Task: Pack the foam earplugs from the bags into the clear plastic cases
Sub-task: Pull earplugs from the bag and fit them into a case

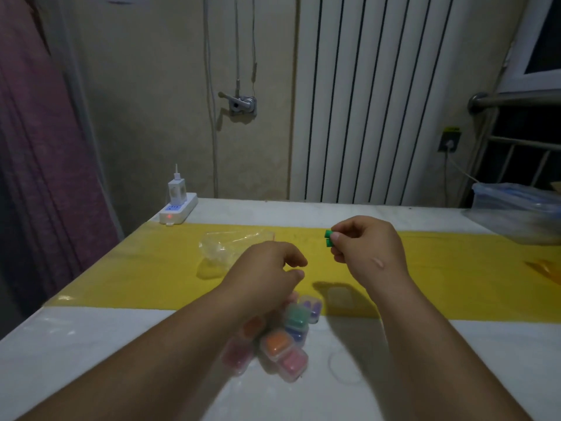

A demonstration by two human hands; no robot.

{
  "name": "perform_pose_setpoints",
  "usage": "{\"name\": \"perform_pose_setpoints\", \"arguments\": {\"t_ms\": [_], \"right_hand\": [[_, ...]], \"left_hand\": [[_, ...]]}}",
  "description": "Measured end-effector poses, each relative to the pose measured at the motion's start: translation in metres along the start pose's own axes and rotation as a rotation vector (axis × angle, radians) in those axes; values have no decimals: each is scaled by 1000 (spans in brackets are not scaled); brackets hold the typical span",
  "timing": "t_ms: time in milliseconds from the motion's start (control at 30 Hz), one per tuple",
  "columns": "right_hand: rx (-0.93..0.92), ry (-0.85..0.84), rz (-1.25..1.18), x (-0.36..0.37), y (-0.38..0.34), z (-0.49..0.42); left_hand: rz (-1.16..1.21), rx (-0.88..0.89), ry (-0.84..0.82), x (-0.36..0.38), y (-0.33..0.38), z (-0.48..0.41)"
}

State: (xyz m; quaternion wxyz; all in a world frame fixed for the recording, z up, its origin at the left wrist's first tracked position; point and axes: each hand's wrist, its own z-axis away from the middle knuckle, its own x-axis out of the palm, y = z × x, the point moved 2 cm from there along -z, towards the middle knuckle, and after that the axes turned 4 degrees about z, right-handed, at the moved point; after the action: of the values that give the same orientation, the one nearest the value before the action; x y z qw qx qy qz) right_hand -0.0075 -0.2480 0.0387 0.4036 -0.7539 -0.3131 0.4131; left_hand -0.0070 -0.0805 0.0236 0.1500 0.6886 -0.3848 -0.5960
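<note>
Purple curtain cloth (45, 147) hangs at the far left of my view. Next to it, a white power strip (179, 212) with a red light sits on the back corner of the white table (91, 344). A yellow band (455, 268) runs across the tabletop, and a crumpled clear bag (224, 247) lies on its left part. I cannot tell whether anything is inside.

My left hand (264, 268) hangs above the table just right of that bag, fingers loosely curled and holding nothing I can see. Below it, near me, a heap of small clear cases (279, 344) filled with orange, pink, green and purple plugs lies partly under the wrist. Just right of the heap, one clear case (340, 299) rests on the yellow band in shadow.

My right hand (370, 250) is raised above that case, apart from the left, pinching two green earplugs (328, 238) between thumb and fingertips. Far right, a clear plastic box (516, 208) stands at the table edge, with something orange (546, 268) in front of it.
</note>
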Motion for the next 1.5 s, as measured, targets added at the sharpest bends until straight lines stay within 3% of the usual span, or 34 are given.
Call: {"name": "perform_pose_setpoints", "arguments": {"t_ms": [233, 400, 633, 933, 1100, 1300, 1500], "right_hand": [[47, 56, 48, -6, 6, -7], [41, 76, 33, -5, 5, -5], [33, 122, -125, -2, -3, 1], [12, -110, -214, 30, -13, 22], [-34, -199, -88, 46, -14, 33], [-9, -342, -39, 52, -20, 42], [262, -474, -412, 55, -24, 48]], "left_hand": [[-298, 49, -317, 41, 36, -20], [-390, 121, -329, 60, 39, -26], [-58, 74, -136, 13, 18, -22], [535, 11, -15, -32, -30, 15], [793, -34, 107, -38, -47, 24], [811, 24, 148, -37, -47, 24], [825, 58, 151, -36, -52, 22]]}}
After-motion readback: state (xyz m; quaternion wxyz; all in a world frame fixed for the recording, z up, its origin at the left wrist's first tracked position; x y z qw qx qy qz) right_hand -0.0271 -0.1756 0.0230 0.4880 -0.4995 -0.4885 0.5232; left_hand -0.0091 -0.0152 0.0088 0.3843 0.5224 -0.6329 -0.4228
